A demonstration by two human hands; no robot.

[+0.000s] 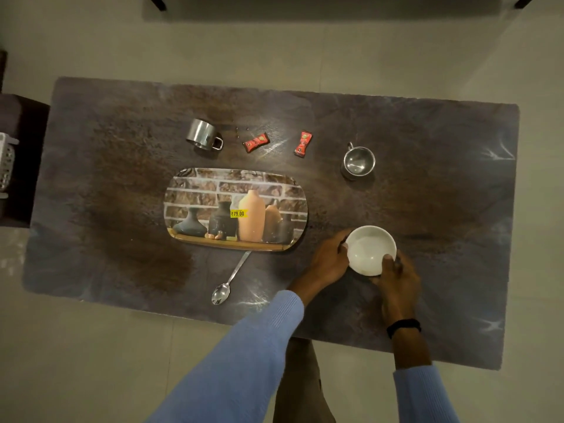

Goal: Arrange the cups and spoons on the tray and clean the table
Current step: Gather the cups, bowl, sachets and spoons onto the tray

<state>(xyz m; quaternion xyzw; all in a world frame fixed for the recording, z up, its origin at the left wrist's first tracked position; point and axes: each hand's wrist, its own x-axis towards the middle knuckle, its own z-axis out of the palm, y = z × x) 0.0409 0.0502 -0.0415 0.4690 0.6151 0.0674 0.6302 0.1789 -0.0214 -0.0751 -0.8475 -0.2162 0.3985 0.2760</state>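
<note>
A white bowl (367,248) sits near the table's front right, and both my hands hold it. My left hand (326,264) grips its left rim; my right hand (396,282) grips its near right side, thumb over the rim. A picture-printed tray (183,206) with a yellow price sticker lies at the middle. One steel cup (203,134) lies tipped behind the tray, and another steel cup (358,161) stands upright to the right. A steel spoon (229,280) lies in front of the tray, its handle tip touching the tray's edge.
Two red wrappers, one (256,142) behind the tray and one (303,144) further right, lie on the dark table (122,166). Small crumbs (241,131) sit near the tipped cup. A dark stand with a white basket (6,163) is at the left.
</note>
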